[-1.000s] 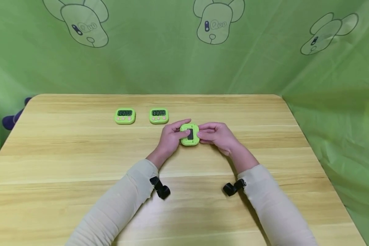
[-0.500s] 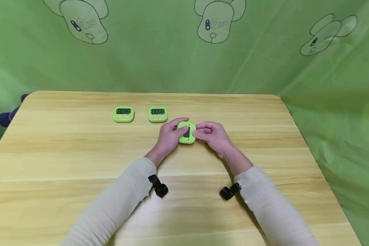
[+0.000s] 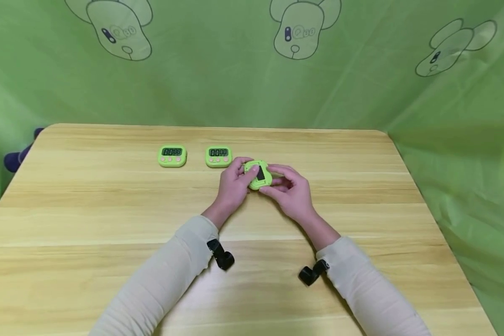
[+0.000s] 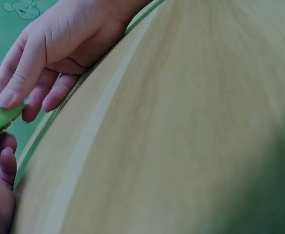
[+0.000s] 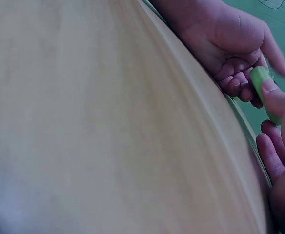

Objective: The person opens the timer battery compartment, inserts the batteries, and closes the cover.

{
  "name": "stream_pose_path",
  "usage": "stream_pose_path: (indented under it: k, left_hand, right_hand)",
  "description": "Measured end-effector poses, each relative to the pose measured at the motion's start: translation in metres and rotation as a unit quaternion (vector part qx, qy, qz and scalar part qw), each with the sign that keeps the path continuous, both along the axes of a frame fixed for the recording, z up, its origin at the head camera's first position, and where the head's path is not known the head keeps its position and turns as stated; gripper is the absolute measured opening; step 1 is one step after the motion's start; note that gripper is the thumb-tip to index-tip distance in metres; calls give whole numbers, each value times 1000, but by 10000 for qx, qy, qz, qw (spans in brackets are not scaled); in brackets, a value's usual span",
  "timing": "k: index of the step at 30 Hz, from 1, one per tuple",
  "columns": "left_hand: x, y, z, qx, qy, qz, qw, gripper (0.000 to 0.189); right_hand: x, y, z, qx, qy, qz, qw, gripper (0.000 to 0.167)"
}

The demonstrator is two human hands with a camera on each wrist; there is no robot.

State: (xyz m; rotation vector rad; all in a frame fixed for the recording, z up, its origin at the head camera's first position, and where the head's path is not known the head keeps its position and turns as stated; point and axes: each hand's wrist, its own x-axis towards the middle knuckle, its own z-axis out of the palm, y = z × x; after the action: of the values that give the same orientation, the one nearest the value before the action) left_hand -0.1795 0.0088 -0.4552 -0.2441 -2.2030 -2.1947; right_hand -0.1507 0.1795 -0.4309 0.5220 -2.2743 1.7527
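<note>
A green digital timer is held with its back up, showing a dark rectangle on the back. My left hand grips it from the left, thumb lying across the back. On the other side my right hand pinches it, thumb at the near edge and index finger at the far right edge. In the left wrist view the right hand has its thumb on the timer. The right wrist view shows the timer edge-on between both hands. Its screen side is hidden.
Two more green timers, a left one and a right one, lie screen up near the back of the wooden table. The right one is close to my left fingers. A green curtain hangs behind the table.
The timer has turned and tilted slightly between the hands. My right thumb has slid from its right side to its near edge, and the index finger now reaches along the far edge.
</note>
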Motion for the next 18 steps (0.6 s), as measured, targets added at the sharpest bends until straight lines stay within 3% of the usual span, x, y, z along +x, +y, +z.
stream_pose_path:
  k: [5, 7, 12, 15, 18]
  left_hand:
    - [0, -1, -1, 169, 433, 41, 9989, 34]
    - [0, -1, -1, 101, 481, 11, 9988, 33]
    - [-1, 2, -2, -525, 370, -14, 9979, 48]
    - [-3, 6, -4, -983, 425, 212, 9940, 57]
    - [-5, 11, -5, -1189, 423, 497, 9908, 55]
  right_hand:
    - [-6, 5, -9, -111, -427, -126, 9989, 21]
    - [-10, 8, -14, -207, -712, -205, 9970, 24]
    - [-18, 7, -18, -267, -1272, -653, 9894, 45]
    - [-22, 5, -14, -346, -1376, -1048, 9843, 36]
    - [-27, 4, -14, -394, -1282, -1375, 9814, 25]
